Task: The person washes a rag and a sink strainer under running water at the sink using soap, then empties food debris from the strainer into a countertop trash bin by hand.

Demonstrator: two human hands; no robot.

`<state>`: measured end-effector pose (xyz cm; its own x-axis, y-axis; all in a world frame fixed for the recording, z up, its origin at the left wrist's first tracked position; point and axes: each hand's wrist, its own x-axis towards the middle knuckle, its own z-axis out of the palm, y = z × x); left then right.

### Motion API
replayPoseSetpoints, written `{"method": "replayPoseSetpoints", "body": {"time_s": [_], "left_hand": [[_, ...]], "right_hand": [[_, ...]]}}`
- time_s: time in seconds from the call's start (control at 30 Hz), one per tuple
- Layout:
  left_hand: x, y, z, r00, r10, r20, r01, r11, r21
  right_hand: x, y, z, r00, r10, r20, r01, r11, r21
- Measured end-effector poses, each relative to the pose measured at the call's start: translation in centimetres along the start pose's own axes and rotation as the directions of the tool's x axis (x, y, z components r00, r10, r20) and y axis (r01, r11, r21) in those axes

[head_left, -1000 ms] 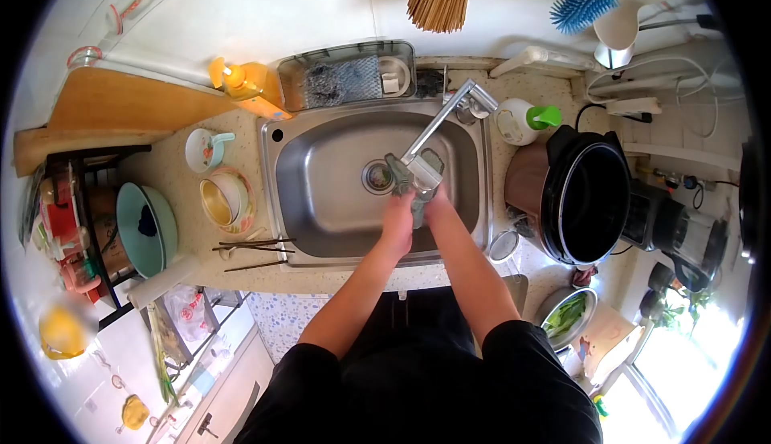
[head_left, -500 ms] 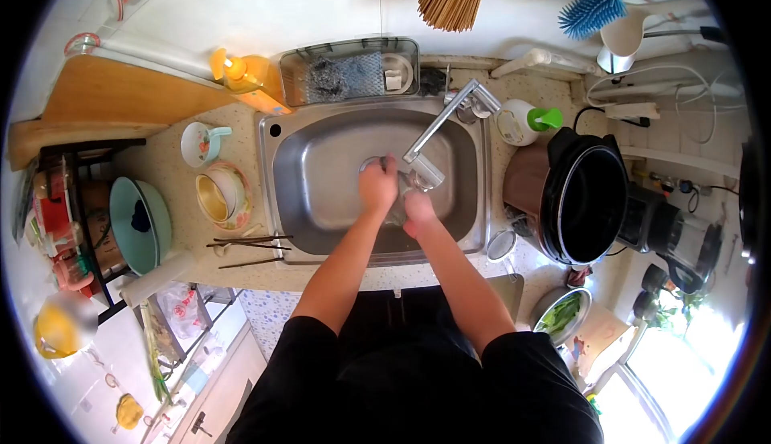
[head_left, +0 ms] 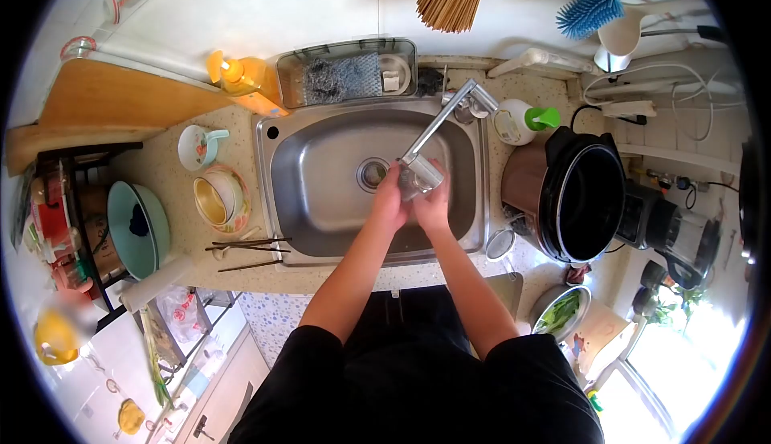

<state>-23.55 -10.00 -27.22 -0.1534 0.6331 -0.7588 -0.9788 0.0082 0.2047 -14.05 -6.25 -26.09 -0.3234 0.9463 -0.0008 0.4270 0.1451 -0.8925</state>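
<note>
Both of my hands are together under the spout of the chrome faucet [head_left: 434, 127], over the right half of the steel sink [head_left: 321, 155]. My left hand [head_left: 389, 199] is curved beside the water stream, and my right hand [head_left: 434, 201] cups close to it from the other side. A greyish, blurred patch shows between the palms; whether it is the cloth or running water cannot be made out. The faucet head covers part of my fingers. To the left of my hands lies the round drain [head_left: 373, 174].
Left of the sink stand a cup [head_left: 193, 148], stacked bowls [head_left: 217, 199] and chopsticks [head_left: 249, 245]. An orange bottle [head_left: 249, 79] and a caddy [head_left: 345, 75] are behind it. To the right are a green-capped bottle [head_left: 514, 122], a large cooker [head_left: 530, 195] and a strainer [head_left: 500, 244].
The grey-green cloth seen draped over my hands a second ago no longer shows clearly. My left hand has moved right from near the drain, and my right hand has risen beside the faucet head.
</note>
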Motion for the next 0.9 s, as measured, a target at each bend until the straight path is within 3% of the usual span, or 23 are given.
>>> {"method": "replayPoseSetpoints", "body": {"time_s": [0.03,0.07,0.1,0.17,0.2,0.27,0.37,0.43,0.47,0.5,0.53,0.6,0.63,0.7,0.73,0.8,0.87,0.9], "left_hand": [[-0.3,-0.3,0.8,0.991,0.070,-0.116,-0.054,0.989,0.135],[-0.6,-0.3,1.4,0.964,0.153,-0.219,-0.089,0.958,0.274],[-0.9,-0.2,1.3,0.950,0.283,-0.134,-0.164,0.815,0.556],[-1.9,-0.2,1.0,0.893,0.431,0.131,-0.276,0.293,0.915],[-2.2,-0.6,0.9,0.862,0.440,0.250,-0.321,0.092,0.943],[-2.4,-1.5,0.8,0.791,0.382,0.478,-0.376,-0.313,0.872],[-3.2,-2.0,1.9,0.783,0.484,0.391,-0.300,-0.257,0.919],[0.0,-1.7,0.1,0.732,0.530,0.428,-0.393,-0.184,0.901],[1.4,-1.1,-0.5,0.706,0.553,0.443,-0.439,-0.149,0.886],[1.9,0.1,-0.2,0.822,0.511,0.251,-0.430,0.267,0.863],[2.6,1.3,-0.4,0.920,0.380,0.091,-0.332,0.636,0.696],[3.4,1.6,-0.9,0.983,0.183,-0.017,-0.156,0.883,0.443],[2.8,2.3,0.0,0.994,0.080,-0.071,-0.056,0.954,0.293],[0.0,2.9,1.9,0.995,-0.056,-0.083,0.072,0.974,0.214],[0.0,1.9,0.9,0.999,-0.043,-0.015,0.045,0.984,0.173],[-0.2,-0.5,-0.7,0.992,-0.007,0.122,-0.003,0.997,0.083],[-1.8,-1.0,0.8,0.988,-0.017,0.156,-0.001,0.994,0.110],[-2.2,-1.3,0.9,0.985,-0.022,0.172,0.001,0.992,0.122]], "right_hand": [[0.0,-0.3,0.1,0.966,0.253,0.054,-0.257,0.910,0.327],[-0.1,-0.7,0.4,0.870,0.457,0.185,-0.470,0.655,0.592],[-0.1,-1.1,0.5,0.730,0.575,0.370,-0.601,0.281,0.748],[0.6,-1.6,0.0,0.676,0.546,0.496,-0.588,-0.007,0.809],[0.8,-1.5,-0.2,0.652,0.515,0.557,-0.568,-0.155,0.808],[0.5,1.2,0.8,0.615,0.528,0.586,-0.639,-0.100,0.762],[0.4,-0.6,0.9,0.567,0.589,0.575,-0.728,0.032,0.685],[-0.7,-0.3,1.1,0.532,0.587,0.610,-0.772,0.041,0.634],[-0.2,-4.0,0.5,0.520,0.669,0.530,-0.774,0.107,0.624],[-0.6,-4.1,1.0,0.584,0.628,0.515,-0.761,0.201,0.617],[-1.3,-3.9,1.5,0.642,0.581,0.501,-0.738,0.292,0.608],[-2.1,-2.8,1.4,0.702,0.453,0.549,-0.711,0.485,0.509],[-1.8,-3.9,1.5,0.758,0.427,0.493,-0.648,0.575,0.499],[-1.4,-6.1,1.9,0.855,0.352,0.381,-0.505,0.733,0.456],[-0.7,-4.9,2.0,0.885,0.238,0.399,-0.379,0.867,0.324],[0.9,-3.1,2.1,0.873,0.233,0.429,-0.349,0.912,0.216],[2.4,2.2,3.2,0.936,0.102,0.337,-0.133,0.989,0.069],[3.2,2.4,2.6,0.947,0.097,0.307,-0.137,0.984,0.111]]}}
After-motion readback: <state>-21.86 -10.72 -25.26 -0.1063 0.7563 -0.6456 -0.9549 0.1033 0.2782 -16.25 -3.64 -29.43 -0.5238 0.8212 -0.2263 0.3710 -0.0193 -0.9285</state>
